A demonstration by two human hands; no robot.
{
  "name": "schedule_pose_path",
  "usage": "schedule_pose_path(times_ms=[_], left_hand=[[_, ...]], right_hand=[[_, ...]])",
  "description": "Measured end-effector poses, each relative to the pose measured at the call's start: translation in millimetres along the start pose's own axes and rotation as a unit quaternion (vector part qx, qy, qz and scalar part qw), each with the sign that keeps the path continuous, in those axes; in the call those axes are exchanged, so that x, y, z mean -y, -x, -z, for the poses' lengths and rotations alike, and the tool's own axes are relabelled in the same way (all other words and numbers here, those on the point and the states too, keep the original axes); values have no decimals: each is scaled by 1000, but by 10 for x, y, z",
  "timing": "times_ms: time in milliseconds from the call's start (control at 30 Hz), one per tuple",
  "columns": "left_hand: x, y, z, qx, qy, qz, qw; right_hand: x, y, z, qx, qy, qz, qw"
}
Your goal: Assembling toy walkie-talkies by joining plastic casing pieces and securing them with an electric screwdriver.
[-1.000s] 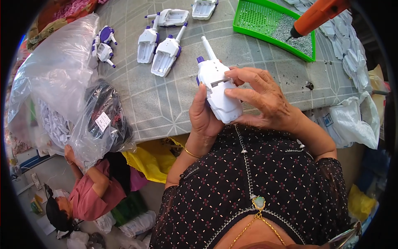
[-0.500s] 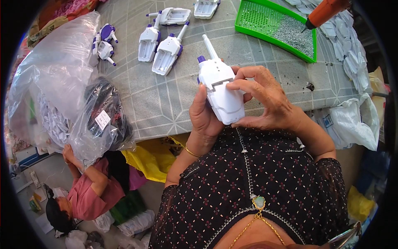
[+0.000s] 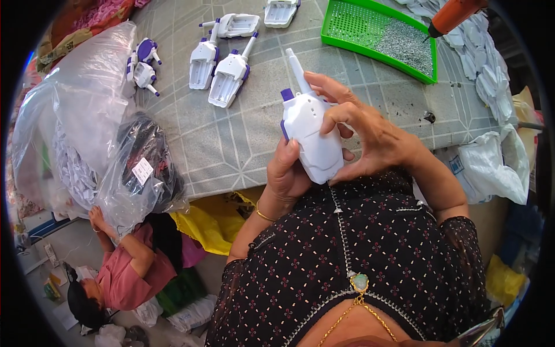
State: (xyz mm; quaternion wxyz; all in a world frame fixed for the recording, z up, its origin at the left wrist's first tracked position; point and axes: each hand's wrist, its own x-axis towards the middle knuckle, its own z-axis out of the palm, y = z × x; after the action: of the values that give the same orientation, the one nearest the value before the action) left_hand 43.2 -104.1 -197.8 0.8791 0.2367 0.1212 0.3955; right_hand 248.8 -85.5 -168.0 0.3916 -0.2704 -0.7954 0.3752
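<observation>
A white and purple toy walkie-talkie (image 3: 315,141) is held up in front of my chest, its antenna pointing away from me. My left hand (image 3: 284,168) wraps round its left side and underside, the thumb on the edge. My right hand (image 3: 370,130) grips it from the right, with fingertips on the back face and thumb at the bottom end. A smooth white battery cover sits flush over the lower half of the back. Farther off on the table, several walkie-talkies (image 3: 228,81) lie with their battery compartments uncovered.
A green tray (image 3: 378,47) of small screws stands at the far right, under an orange electric screwdriver (image 3: 454,18). White plastic parts (image 3: 491,81) are heaped beside it. Clear plastic bags (image 3: 87,115) cover the table's left end. A person in a pink shirt (image 3: 130,274) sits at lower left.
The battery cover, which left a dark gap at its upper edge, now lies flush on the walkie-talkie. My right fingers have shifted up along the side toward the antenna.
</observation>
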Motion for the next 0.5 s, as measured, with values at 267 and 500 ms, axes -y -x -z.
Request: schedule_pose_path(times_ms=[267, 500], left_hand=[[-151, 173, 6, -189, -283, -28, 940], [-90, 217, -282, -236, -342, -115, 902]], right_hand=[[-25, -4, 20, 14, -37, -17, 999], [-43, 0, -149, -26, 25, -13, 999]])
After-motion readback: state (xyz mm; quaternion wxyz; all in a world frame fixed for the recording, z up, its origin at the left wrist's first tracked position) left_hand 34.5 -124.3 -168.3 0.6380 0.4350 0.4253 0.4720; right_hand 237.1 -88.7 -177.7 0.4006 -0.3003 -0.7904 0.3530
